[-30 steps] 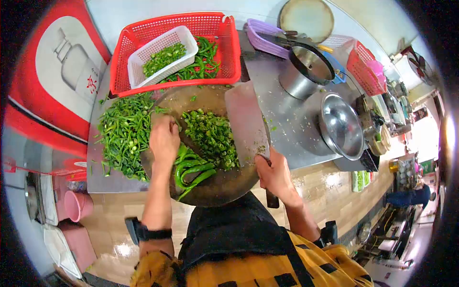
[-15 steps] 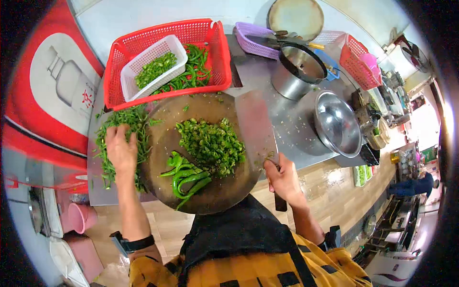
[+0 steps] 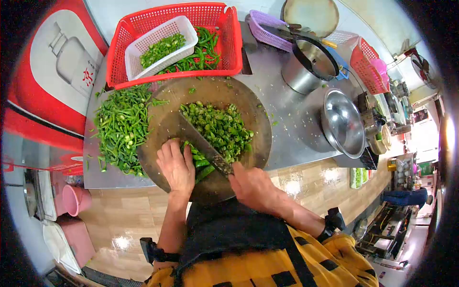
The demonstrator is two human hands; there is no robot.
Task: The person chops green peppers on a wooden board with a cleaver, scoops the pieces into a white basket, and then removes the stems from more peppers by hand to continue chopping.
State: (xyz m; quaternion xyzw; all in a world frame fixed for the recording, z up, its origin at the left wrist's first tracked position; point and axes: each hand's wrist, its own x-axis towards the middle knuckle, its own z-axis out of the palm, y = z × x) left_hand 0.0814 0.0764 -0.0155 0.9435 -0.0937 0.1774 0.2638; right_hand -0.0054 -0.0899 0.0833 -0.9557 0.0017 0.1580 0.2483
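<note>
My right hand (image 3: pixel 256 188) is closed round the handle of a cleaver (image 3: pixel 203 143), whose broad blade crosses the round wooden chopping board (image 3: pixel 162 100). Long green chili peppers (image 3: pixel 204 171) lie partly under the blade. My left hand (image 3: pixel 175 165) is curled on their left end, holding them against the board; its fingertips are partly hidden. Beyond the blade rests a heap of chopped green chili (image 3: pixel 224 124). A loose pile of green chilies and trimmings (image 3: pixel 123 129) spreads over the metal table left of the board.
Behind the board stands a red basket (image 3: pixel 138 79) with a white basket (image 3: pixel 131 56) and whole chilies inside. On the right are a steel pot (image 3: pixel 299 79), a steel bowl (image 3: pixel 342 124) and a purple basket (image 3: pixel 270 38). A person (image 3: pixel 406 197) stands far right.
My left hand has moved from the loose pile onto the chilies on the board. The cleaver has swung left from the board's right edge and now lies across the chilies.
</note>
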